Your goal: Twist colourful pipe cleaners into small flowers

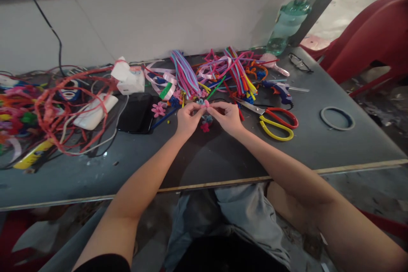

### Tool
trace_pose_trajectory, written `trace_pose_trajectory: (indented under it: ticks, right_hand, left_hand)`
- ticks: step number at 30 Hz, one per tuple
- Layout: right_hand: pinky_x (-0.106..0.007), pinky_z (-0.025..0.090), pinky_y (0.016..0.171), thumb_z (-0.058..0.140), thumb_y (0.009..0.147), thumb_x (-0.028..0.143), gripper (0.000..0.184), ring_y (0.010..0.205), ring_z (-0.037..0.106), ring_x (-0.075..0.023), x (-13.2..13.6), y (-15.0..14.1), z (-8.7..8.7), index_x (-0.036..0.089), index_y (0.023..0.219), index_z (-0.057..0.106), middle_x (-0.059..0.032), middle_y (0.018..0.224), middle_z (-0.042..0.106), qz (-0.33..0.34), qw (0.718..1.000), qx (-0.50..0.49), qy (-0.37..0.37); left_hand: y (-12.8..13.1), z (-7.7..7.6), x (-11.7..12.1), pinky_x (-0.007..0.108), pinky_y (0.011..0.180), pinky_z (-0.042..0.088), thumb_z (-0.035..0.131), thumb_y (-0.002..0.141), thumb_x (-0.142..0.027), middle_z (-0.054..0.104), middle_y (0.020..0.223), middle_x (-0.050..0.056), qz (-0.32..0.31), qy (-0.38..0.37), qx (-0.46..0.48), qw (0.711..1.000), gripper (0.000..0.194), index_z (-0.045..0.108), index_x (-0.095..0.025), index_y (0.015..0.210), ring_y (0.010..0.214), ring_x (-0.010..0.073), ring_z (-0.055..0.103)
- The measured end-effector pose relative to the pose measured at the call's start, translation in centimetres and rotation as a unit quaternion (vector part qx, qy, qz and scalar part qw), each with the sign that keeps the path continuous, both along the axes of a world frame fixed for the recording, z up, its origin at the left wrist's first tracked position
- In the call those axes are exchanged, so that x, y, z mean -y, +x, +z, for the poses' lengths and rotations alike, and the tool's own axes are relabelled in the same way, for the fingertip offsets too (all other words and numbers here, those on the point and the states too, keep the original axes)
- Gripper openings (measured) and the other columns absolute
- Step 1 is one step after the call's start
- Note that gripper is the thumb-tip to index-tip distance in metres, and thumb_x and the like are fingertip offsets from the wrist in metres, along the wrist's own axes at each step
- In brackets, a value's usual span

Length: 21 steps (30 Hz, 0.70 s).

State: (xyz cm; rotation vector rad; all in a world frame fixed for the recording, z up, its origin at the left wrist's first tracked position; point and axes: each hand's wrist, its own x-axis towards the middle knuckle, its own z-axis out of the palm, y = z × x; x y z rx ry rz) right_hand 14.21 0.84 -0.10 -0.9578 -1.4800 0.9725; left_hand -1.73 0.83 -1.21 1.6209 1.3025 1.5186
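Note:
Both hands meet above the table, fingertips pinched together. My left hand (188, 120) and my right hand (230, 118) grip one small pipe cleaner piece (206, 103) in pink and light blue; its exact shape is partly hidden by the fingers. Just below the fingertips are a dark pink pipe cleaner flower (205, 127) and some blue loops; I cannot tell whether they join the held piece. A pink pipe cleaner flower (158, 109) lies left of my left hand. Scissors (277, 123) with one red and one yellow handle lie open to the right of my right hand.
Bundles of pipe cleaners (186, 74) and ribbons lie behind the hands. A black phone (135, 112), a tangled red cord (47, 106) and a white power bank-like block (95, 111) are left. A glue gun (280, 90), grey ring (337, 118) and bottle (283, 25) are right.

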Motion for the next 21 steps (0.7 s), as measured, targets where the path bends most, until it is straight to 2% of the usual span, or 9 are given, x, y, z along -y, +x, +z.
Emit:
trace_pose_trajectory:
  ticks: [3,8,12,16,19,21]
  right_hand:
    - [-0.028,0.047,0.064,0.071,0.082,0.053,0.037,0.067,0.06,-0.0127,-0.1,0.0,0.0,0.016,0.084,0.073,-0.0044,0.078,0.072,0.02,1.0,0.001,-0.01]
    - [-0.028,0.041,0.062,0.065,0.084,0.068,0.051,0.065,0.053,-0.0113,-0.3,0.1,-0.3,0.017,0.084,0.064,-0.0013,0.075,0.062,0.044,0.999,0.006,-0.021]
    - [-0.03,0.044,0.068,0.06,0.087,0.072,0.052,0.072,0.055,-0.0129,-0.3,-0.1,-0.8,0.019,0.09,0.061,-0.0022,0.083,0.061,0.057,0.998,-0.009,-0.013]
    - [-0.027,0.041,0.063,0.059,0.089,0.072,0.052,0.071,0.05,-0.0121,-0.4,-0.2,-0.7,0.02,0.087,0.059,-0.0018,0.081,0.059,0.092,0.996,-0.013,-0.002]
    - [-0.025,0.035,0.056,0.063,0.086,0.072,0.054,0.067,0.047,-0.0102,-0.5,0.1,0.0,0.018,0.083,0.059,-0.0005,0.077,0.056,0.122,0.992,-0.032,-0.008]
    - [-0.023,0.03,0.051,0.068,0.082,0.072,0.055,0.059,0.042,-0.0076,-0.6,0.4,0.6,0.017,0.082,0.06,0.0027,0.07,0.051,0.175,0.982,-0.058,-0.049]
  left_hand:
    - [-0.3,-0.1,-0.2,0.026,0.053,0.034,0.082,0.077,-0.051,0.068,0.064,0.0,-0.006,-0.023,0.017,1.0,0.032,0.076,-0.02,0.072,0.053,0.0093,0.045]
    - [-0.7,0.2,-0.2,0.028,0.058,0.038,0.082,0.074,-0.052,0.073,0.073,0.003,-0.039,-0.033,0.022,0.998,0.03,0.081,-0.021,0.076,0.06,0.0119,0.052]
    - [-0.4,0.6,0.1,0.03,0.064,0.045,0.083,0.072,-0.055,0.072,0.068,0.002,-0.05,-0.07,0.055,0.995,0.033,0.081,-0.022,0.072,0.064,0.0138,0.057]
    - [-0.1,0.3,0.1,0.029,0.061,0.048,0.077,0.074,-0.066,0.068,0.062,0.0,-0.087,-0.122,0.092,0.984,0.044,0.079,-0.022,0.069,0.06,0.0134,0.058]
    - [-0.6,0.2,-0.2,0.028,0.059,0.049,0.065,0.085,-0.07,0.074,0.073,0.002,-0.087,-0.07,0.073,0.991,0.051,0.082,-0.022,0.087,0.062,0.0139,0.062]
    - [-1.3,0.6,-0.2,0.03,0.071,0.055,0.065,0.091,-0.062,0.079,0.09,0.004,-0.07,0.007,-0.007,0.998,0.043,0.081,-0.024,0.104,0.076,0.0159,0.069]
